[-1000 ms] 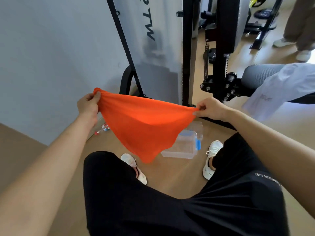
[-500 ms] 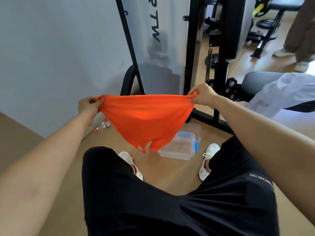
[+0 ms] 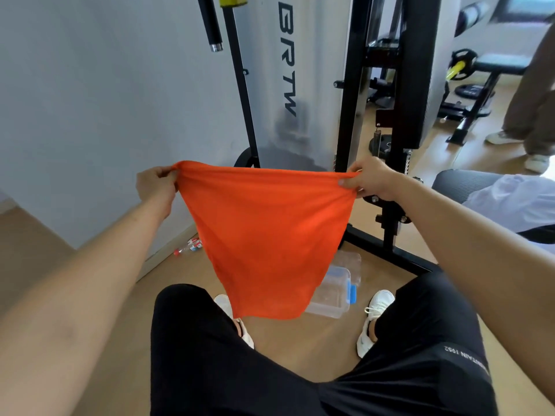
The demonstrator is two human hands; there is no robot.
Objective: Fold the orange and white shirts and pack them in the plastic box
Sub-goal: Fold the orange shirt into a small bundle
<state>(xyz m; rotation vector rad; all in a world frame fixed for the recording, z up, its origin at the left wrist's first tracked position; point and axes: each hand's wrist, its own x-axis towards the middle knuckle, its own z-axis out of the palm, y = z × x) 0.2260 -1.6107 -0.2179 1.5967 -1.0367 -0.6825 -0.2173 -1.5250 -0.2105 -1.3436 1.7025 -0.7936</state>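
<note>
The orange shirt (image 3: 264, 235) hangs in the air in front of me, stretched by its top edge between both hands and tapering down towards my knees. My left hand (image 3: 156, 184) grips its left corner and my right hand (image 3: 372, 181) grips its right corner. The clear plastic box (image 3: 333, 292) with a blue latch stands on the floor between my feet, partly hidden behind the shirt's lower end. The white shirt (image 3: 516, 205) lies draped over a grey seat at the right edge.
A black gym machine frame (image 3: 387, 187) with a grey panel stands right behind the shirt. A wall (image 3: 90, 115) is on the left, with a small bottle (image 3: 189, 246) at its base. Another person's legs (image 3: 534, 115) stand at the far right. The floor is wooden.
Both hands have lifted the orange shirt higher and drawn its top edge level and taut. The shirt now hangs longer and smoother, covering more of the box.
</note>
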